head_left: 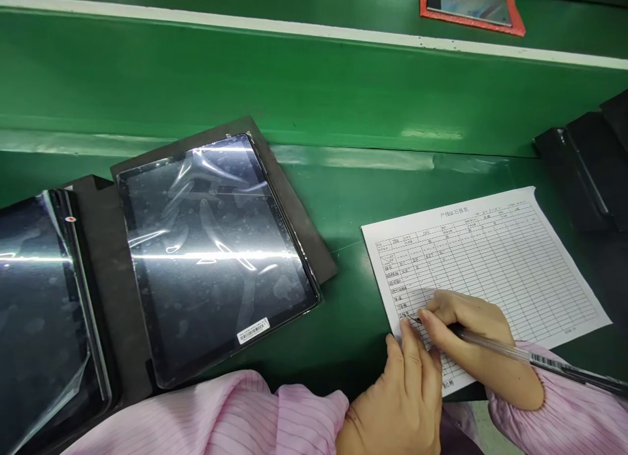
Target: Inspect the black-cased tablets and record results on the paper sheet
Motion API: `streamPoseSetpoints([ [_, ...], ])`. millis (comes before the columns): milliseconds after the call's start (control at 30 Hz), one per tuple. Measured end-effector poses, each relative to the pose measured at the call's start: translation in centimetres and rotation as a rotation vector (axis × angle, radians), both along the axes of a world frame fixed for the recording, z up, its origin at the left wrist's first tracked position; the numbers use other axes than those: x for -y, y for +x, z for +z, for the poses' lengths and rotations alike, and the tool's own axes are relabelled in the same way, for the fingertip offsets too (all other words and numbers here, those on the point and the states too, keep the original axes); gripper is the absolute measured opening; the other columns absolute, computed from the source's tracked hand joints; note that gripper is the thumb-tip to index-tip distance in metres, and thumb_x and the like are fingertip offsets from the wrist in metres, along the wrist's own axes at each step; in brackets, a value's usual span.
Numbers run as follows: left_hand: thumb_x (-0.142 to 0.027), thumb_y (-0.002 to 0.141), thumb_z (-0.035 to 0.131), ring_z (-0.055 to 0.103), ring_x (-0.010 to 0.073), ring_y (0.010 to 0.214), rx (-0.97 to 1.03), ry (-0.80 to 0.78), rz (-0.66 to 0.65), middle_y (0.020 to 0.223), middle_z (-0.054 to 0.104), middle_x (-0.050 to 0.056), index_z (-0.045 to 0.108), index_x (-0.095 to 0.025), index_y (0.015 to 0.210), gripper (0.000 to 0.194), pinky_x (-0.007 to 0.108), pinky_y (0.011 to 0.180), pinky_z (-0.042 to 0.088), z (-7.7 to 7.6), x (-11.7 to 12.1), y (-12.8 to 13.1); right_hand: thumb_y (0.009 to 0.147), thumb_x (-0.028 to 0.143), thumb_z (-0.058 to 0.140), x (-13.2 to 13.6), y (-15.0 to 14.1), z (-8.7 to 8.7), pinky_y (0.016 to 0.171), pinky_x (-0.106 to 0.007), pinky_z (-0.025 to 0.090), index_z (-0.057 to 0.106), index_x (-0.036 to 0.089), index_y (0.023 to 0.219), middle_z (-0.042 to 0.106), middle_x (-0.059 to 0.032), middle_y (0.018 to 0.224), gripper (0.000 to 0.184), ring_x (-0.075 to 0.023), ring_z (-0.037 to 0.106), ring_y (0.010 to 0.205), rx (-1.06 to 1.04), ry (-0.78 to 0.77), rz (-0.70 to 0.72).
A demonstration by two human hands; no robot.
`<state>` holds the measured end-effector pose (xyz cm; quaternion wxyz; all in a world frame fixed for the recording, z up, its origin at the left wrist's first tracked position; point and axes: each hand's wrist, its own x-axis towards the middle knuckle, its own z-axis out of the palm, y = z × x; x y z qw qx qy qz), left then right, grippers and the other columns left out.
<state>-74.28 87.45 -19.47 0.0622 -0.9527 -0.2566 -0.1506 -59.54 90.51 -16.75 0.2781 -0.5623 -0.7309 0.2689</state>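
My right hand (471, 340) is closed round a clear pen (510, 352), whose tip touches the left column of a printed form sheet (510, 259) lying on the green bench. My left hand (405, 399) rests flat with fingers together on the sheet's lower left corner, just beside the pen tip, holding nothing. Both wrists wear pink striped sleeves. To the left lies a tablet (216, 252) in clear film on a black foam pad (294, 200), with a barcode label near its lower edge.
A second film-covered tablet (39, 311) sits at the far left on its own black pad. Black trays (589, 167) stand at the right edge. A red-framed tray (471, 7) rests on the raised green conveyor beyond a white strip.
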Motion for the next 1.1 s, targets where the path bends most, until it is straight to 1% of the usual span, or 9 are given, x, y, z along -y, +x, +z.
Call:
streamPoseSetpoints([
  [200,-0.017,0.087,0.028,0.061,0.0276,0.099,-0.003,-0.008,-0.002,0.103,0.066,0.012,0.061,-0.009,0.113,0.043,0.042,0.086,0.033,0.00,0.10,0.02,0.087,0.010,0.049,-0.03,0.11,0.01,0.040,-0.020,0.035,0.040,0.019,0.059,0.045,0.0052,0.051,0.031,-0.0079,0.043,0.042,0.005,0.002,-0.002],
  [367,-0.015,0.088,0.024,0.061,0.0273,0.099,0.004,-0.013,-0.009,0.102,0.066,0.010,0.063,-0.012,0.110,0.045,0.043,0.086,0.033,0.02,-0.03,0.07,0.087,0.011,0.048,-0.22,0.22,0.21,0.040,-0.019,0.039,0.042,0.020,0.058,0.050,0.0034,0.053,0.031,-0.0089,0.049,0.043,0.017,0.021,-0.050],
  [533,-0.012,0.088,0.020,0.061,0.0261,0.099,0.009,-0.007,-0.022,0.101,0.067,0.010,0.064,-0.014,0.109,0.050,0.043,0.087,0.032,0.11,-0.31,0.11,0.087,0.011,0.049,-0.16,0.20,0.16,0.040,-0.019,0.040,0.044,0.019,0.058,0.050,0.0037,0.051,0.031,-0.0086,0.048,0.042,-0.003,0.017,-0.035],
  [767,-0.015,0.088,0.023,0.061,0.0260,0.100,-0.013,-0.002,-0.031,0.102,0.067,0.010,0.063,-0.014,0.111,0.047,0.042,0.087,0.033,0.20,-0.58,0.03,0.086,0.007,0.050,-0.16,0.24,-0.18,0.041,-0.018,0.039,0.043,0.019,0.060,0.049,0.0045,0.053,0.030,-0.0076,0.047,0.044,-0.023,0.028,-0.017],
  [933,-0.014,0.087,0.023,0.062,0.0253,0.098,-0.002,0.002,-0.025,0.099,0.067,0.009,0.064,-0.014,0.109,0.046,0.041,0.088,0.033,0.32,-0.68,-0.02,0.086,0.006,0.050,-0.18,0.41,-0.26,0.041,-0.019,0.038,0.042,0.019,0.061,0.048,0.0047,0.053,0.029,-0.0078,0.046,0.044,-0.035,0.033,0.000],
  [1100,-0.017,0.087,0.026,0.061,0.0262,0.098,-0.002,-0.009,-0.036,0.101,0.067,0.010,0.063,-0.012,0.111,0.044,0.041,0.087,0.034,0.31,-0.58,-0.05,0.086,0.006,0.049,-0.14,0.33,-0.19,0.042,-0.019,0.038,0.041,0.019,0.061,0.047,0.0043,0.053,0.030,-0.0079,0.045,0.044,-0.035,0.023,0.002],
])
